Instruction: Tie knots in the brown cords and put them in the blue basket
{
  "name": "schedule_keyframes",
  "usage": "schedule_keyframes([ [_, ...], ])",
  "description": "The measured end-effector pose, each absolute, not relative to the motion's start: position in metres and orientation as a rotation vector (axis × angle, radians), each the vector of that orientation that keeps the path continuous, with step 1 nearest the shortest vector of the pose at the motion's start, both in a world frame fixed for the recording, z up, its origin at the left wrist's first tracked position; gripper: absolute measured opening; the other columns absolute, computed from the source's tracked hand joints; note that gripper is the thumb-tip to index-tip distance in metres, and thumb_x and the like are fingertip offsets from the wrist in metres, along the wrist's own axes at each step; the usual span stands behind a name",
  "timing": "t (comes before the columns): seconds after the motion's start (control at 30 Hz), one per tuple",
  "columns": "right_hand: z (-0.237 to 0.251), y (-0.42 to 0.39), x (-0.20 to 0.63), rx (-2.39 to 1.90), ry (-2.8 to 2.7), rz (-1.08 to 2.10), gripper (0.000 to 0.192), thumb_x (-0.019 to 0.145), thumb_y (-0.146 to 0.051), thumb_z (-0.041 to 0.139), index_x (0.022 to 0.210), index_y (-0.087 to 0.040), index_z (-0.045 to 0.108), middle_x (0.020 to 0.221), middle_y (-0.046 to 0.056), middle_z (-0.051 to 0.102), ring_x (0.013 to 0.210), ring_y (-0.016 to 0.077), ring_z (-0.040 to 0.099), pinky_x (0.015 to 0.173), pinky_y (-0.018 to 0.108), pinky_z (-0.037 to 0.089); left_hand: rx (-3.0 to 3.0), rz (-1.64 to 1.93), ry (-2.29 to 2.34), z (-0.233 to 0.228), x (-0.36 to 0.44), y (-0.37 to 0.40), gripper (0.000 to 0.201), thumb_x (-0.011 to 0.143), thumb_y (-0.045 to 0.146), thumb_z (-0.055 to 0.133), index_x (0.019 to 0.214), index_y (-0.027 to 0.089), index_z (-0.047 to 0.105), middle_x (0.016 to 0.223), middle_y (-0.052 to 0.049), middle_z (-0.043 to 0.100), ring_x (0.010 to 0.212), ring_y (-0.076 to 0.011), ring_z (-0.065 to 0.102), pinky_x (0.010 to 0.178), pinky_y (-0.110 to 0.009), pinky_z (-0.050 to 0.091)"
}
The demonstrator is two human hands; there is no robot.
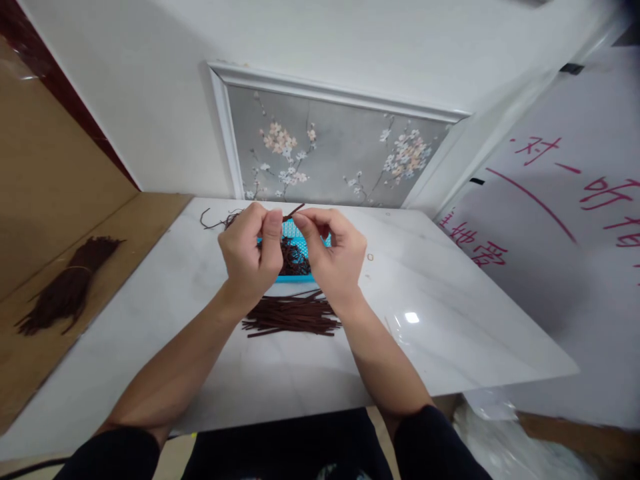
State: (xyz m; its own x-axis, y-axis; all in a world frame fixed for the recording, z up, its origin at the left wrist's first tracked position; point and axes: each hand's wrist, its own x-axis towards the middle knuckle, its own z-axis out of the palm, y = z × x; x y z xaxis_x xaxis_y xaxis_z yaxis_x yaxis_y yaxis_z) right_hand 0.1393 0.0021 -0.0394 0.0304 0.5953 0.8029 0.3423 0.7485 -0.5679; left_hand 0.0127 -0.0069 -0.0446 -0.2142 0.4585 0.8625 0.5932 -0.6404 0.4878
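My left hand (251,252) and my right hand (332,252) are raised together above a white marble-look table (440,333). Both pinch one thin dark brown cord (294,212), whose end sticks out between the thumbs. Behind the hands lies a blue basket (293,232) with tangled brown cords in it, mostly hidden by the fingers. A flat pile of cut brown cords (293,315) lies on the table just below my wrists.
A tied bundle of brown cords (70,288) rests on a brown board at the left. Loose cord (215,220) trails at the table's far edge. A small ring (370,257) lies right of the basket. A floral panel stands behind; a white sheet with red writing is at right.
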Motion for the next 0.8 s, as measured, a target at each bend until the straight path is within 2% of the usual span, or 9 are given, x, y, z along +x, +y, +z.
schedule_keyframes([
  [0.27,-0.040,0.004,0.140,-0.663,-1.565,0.603,0.013,0.088,-0.032,0.068,0.087,-0.021,0.072,0.087,0.002,0.076,0.077,0.0144,0.066,0.072,0.029,0.052,-1.956,-1.961,-1.064,-0.047,0.012,0.001,0.035,0.100,0.032,0.046,0.067,0.019,0.048,0.061,0.001,0.049,0.058,-0.0109,0.048,0.056,-0.027,0.037],
  [0.43,-0.041,-0.003,0.136,-0.686,-1.540,0.629,0.015,0.091,-0.034,0.063,0.087,-0.021,0.070,0.087,0.002,0.074,0.079,0.0147,0.066,0.077,0.030,0.054,-1.930,-2.048,-0.895,-0.057,0.014,0.010,0.031,0.101,0.031,0.044,0.072,0.020,0.048,0.064,0.001,0.050,0.059,-0.0110,0.048,0.058,-0.027,0.038],
  [0.6,-0.041,-0.005,0.131,-0.715,-1.517,0.649,0.021,0.093,-0.038,0.059,0.091,-0.020,0.069,0.088,0.003,0.072,0.078,0.0144,0.064,0.076,0.030,0.052,-1.855,-1.899,-0.789,-0.065,0.008,0.018,0.023,0.099,0.028,0.044,0.080,0.021,0.053,0.068,0.000,0.056,0.064,-0.0120,0.052,0.065,-0.028,0.042],
  [0.7,-0.037,0.004,0.143,-0.792,-1.606,0.749,0.027,0.092,-0.042,0.059,0.093,-0.018,0.069,0.083,0.003,0.071,0.075,0.0133,0.062,0.070,0.027,0.049,-1.910,-1.719,-0.935,-0.064,-0.003,0.026,0.028,0.099,0.032,0.043,0.077,0.021,0.055,0.068,-0.001,0.059,0.066,-0.0143,0.056,0.068,-0.029,0.044],
  [0.8,-0.034,0.014,0.163,-0.988,-1.970,0.872,0.033,0.091,-0.045,0.059,0.089,-0.016,0.072,0.072,0.002,0.069,0.064,0.0120,0.058,0.061,0.026,0.043,-2.037,-1.326,-1.528,-0.056,-0.016,0.032,0.026,0.097,0.038,0.046,0.086,0.021,0.063,0.083,-0.004,0.067,0.073,-0.0174,0.061,0.071,-0.031,0.045],
])
